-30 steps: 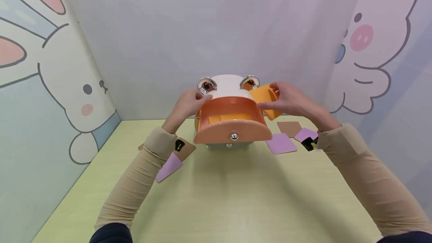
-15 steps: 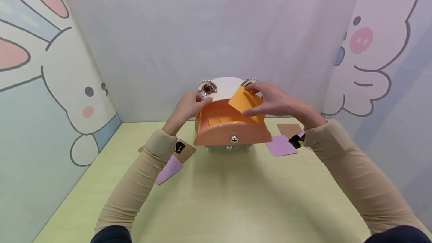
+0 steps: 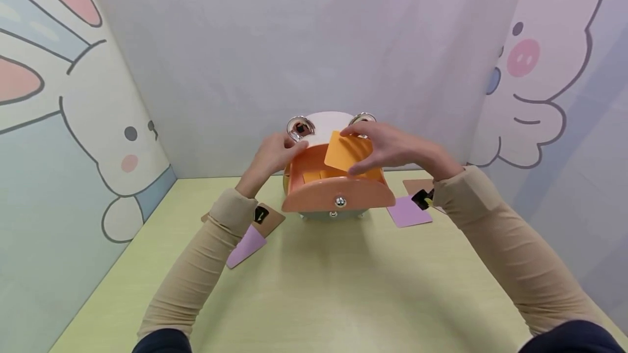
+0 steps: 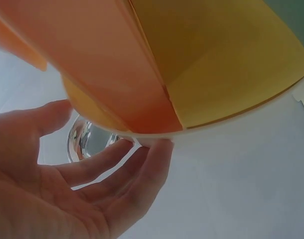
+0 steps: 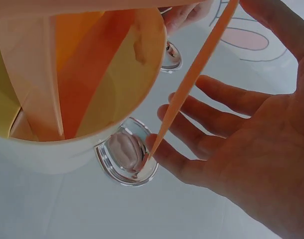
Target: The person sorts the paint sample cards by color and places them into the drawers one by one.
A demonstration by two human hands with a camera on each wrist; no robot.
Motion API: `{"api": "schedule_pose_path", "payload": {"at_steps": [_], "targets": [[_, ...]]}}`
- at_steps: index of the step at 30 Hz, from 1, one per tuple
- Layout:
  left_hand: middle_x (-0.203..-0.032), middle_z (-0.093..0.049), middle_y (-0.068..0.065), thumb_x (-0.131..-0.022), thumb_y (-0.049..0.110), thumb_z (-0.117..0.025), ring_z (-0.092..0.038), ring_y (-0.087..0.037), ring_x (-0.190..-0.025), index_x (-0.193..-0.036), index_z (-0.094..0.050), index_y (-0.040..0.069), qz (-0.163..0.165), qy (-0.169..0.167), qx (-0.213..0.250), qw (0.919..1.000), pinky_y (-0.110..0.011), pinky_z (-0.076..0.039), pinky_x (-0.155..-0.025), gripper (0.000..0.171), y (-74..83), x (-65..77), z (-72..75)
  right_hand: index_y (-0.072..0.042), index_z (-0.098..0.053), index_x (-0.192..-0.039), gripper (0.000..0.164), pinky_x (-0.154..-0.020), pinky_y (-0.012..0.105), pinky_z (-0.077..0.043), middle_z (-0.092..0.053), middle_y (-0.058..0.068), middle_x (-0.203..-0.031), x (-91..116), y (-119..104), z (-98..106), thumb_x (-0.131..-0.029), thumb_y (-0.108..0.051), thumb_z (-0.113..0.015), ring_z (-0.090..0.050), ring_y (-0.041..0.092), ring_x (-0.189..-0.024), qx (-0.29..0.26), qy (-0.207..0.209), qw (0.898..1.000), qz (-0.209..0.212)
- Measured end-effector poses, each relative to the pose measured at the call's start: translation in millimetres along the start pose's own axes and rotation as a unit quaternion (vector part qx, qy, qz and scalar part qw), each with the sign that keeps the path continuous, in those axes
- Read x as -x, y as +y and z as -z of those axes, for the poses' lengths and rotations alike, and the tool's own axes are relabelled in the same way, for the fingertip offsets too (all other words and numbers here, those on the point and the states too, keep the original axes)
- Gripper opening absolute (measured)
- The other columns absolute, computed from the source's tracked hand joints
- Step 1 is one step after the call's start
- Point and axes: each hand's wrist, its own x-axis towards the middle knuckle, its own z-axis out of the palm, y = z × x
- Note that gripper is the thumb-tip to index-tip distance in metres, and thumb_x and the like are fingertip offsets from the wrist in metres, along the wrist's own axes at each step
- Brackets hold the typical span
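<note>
A frog-faced drawer box, with a white top (image 3: 327, 126) and silver ring eyes, stands at the back of the table. Its orange drawer (image 3: 314, 194) is pulled out, with orange pieces (image 3: 312, 177) lying inside. My left hand (image 3: 272, 156) holds the box's upper left edge beside the eye; in the left wrist view its fingertips rest along the white rim (image 4: 217, 130). Between thumb and fingers, my right hand (image 3: 394, 147) pinches a thin orange square sheet (image 3: 345, 152), tilted over the drawer's right half. Edge-on, the sheet (image 5: 192, 79) looks like a narrow strip in the right wrist view.
Right of the box lie a purple square (image 3: 409, 212) and a brown one (image 3: 416, 185). To the left, a brown square (image 3: 270, 225) and a purple one (image 3: 247, 247) are partly covered by the left sleeve. A pale wall (image 3: 235, 70) rises close behind the box.
My right hand has brought the orange sheet leftward from beside the box to over the open drawer, turning its flat face toward the front. The left hand stays on the box.
</note>
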Motion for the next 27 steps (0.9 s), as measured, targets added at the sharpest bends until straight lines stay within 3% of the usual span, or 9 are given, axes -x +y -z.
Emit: {"api": "schedule_pose_path", "payload": {"at_steps": [7, 13, 27], "targets": [[-0.067, -0.048, -0.002, -0.095, 0.045, -0.054, -0.043, -0.017, -0.062, -0.088, -0.065, 0.003, 0.004, -0.001, -0.003, 1.0000, -0.024, -0.034, -0.053, 0.044, 0.4, -0.3, -0.2, -0.009, -0.047, -0.140, 0.077, -0.104, 0.044, -0.043, -0.051, 0.009, -0.139, -1.9, -1.3, 1.2, -0.074, -0.029, -0.083, -0.047, 0.026, -0.125, -0.001, -0.015, 1.000, 0.010], [-0.071, -0.052, -0.003, -0.095, 0.046, -0.055, -0.045, -0.018, -0.064, -0.090, -0.066, 0.005, 0.006, 0.001, -0.003, 1.0000, -0.025, -0.034, -0.054, 0.043, 1.3, -0.2, -0.6, -0.011, -0.046, -0.140, 0.076, -0.100, 0.043, -0.045, -0.051, 0.007, -0.139, -3.2, -2.1, 1.5, -0.074, -0.026, -0.082, -0.049, 0.024, -0.118, -0.003, -0.022, 1.000, 0.015], [-0.060, -0.040, 0.001, -0.095, 0.045, -0.055, -0.040, -0.015, -0.058, -0.080, -0.063, 0.004, -0.003, -0.002, 0.002, 1.0000, -0.024, -0.032, -0.052, 0.045, 1.9, 1.8, 0.7, -0.013, -0.046, -0.140, 0.077, -0.102, 0.045, -0.044, -0.051, 0.005, -0.139, -5.1, -3.8, 3.0, -0.075, -0.029, -0.082, -0.049, 0.023, -0.117, -0.006, -0.050, 0.998, 0.029]]}}
